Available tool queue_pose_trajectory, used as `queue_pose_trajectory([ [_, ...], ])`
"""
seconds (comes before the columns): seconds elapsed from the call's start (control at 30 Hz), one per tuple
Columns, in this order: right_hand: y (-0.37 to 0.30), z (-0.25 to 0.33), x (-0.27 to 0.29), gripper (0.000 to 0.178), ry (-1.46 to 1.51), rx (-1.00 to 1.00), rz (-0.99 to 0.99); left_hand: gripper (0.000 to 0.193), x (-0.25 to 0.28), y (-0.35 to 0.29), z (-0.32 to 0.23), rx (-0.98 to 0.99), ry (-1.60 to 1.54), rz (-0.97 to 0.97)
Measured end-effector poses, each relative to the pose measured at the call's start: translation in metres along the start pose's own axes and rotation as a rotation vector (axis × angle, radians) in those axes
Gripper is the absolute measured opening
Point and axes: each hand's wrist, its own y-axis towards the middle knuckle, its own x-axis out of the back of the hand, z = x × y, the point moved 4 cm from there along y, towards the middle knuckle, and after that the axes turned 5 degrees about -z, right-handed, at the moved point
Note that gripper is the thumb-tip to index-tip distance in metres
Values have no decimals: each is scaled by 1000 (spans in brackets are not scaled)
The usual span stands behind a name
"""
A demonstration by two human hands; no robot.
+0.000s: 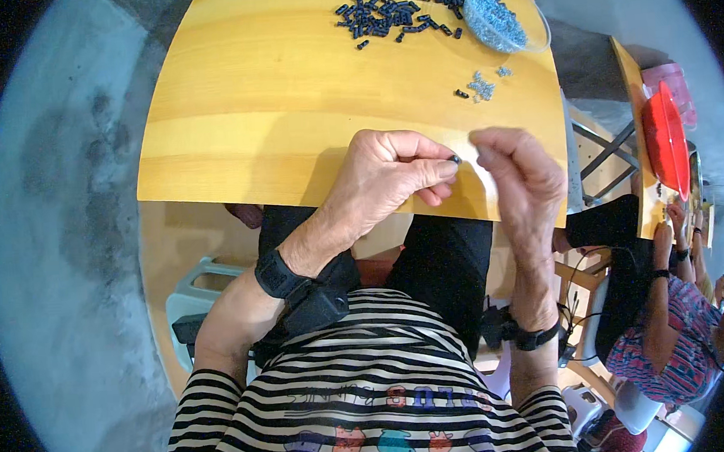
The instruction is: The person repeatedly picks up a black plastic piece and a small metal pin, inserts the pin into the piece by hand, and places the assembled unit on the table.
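My left hand point(392, 174) is over the table's near edge, its thumb and index finger pinching a small black part point(455, 159). Just to the right, my right hand point(526, 170) is raised with thumb and fingers drawn together. It is slightly blurred, and whatever its fingertips hold cannot be made out. A small gap separates the two hands. Beyond them, a single black part point(462, 94) lies beside a small heap of tiny silvery pieces point(480, 88).
Many black parts point(378, 18) are scattered along the far side of the yellow table point(230, 110). A clear round bowl point(542, 28) there holds many tiny silvery-blue pieces point(495, 23). At right, other people sit by another table with a red basin point(668, 141).
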Motion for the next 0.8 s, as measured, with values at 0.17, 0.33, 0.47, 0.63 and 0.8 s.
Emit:
queue_pose_trajectory([
  [0.17, 40, -11, 1, 12, -271, 97, -38, 17, 3, 1, 1, -34, -46, 40],
  [0.33, 53, -26, 3, 9, -408, 204, -28, 16, 9, -1, 4, -54, -130, 59],
  [0.47, 49, -33, -3, 7, -411, 115, 11, 14, 10, -1, 4, -55, -147, 63],
  [0.63, 54, -37, -8, 9, -392, 105, 11, 13, 11, 1, 5, -77, -134, 75],
  [0.8, 58, -35, -14, 9, -410, 146, 61, 12, 10, 2, 6, -60, -157, 80],
])
